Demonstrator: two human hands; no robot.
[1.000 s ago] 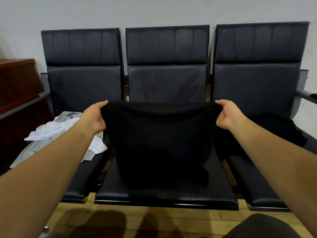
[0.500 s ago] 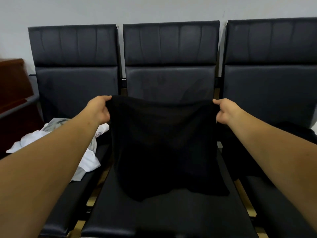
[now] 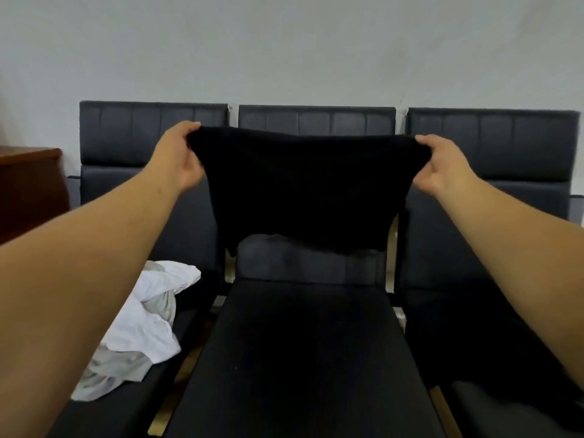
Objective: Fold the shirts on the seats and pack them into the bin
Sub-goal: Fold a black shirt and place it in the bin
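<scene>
Plain grey wall (image 3: 284, 42) at the back, with a row of three black padded seats in front of it. The black shirt (image 3: 303, 191) is up in the air over the middle seat (image 3: 303, 343), hanging in front of the backrest with its bottom edge clear of the cushion. The left hand (image 3: 178, 159) pinches the top left corner and the right hand (image 3: 442, 167) pinches the top right, fingers curled over the edge on both.

Handling-wise I'd call it light, soft and totally floppy. The top edge sags a bit between the hands, so it won't hold any shape by itself. Grabbing the two top corners like this looks like the way to go, since it keeps the fabric spread flat for laying down.

Looks-wise it's solid black, no print I can make out, and the bottom edge is uneven. Can't tell where the sleeves are.

A crumpled white and grey pile of shirts (image 3: 142, 327) waits on the left seat (image 3: 126, 415). No bin in view.
</scene>
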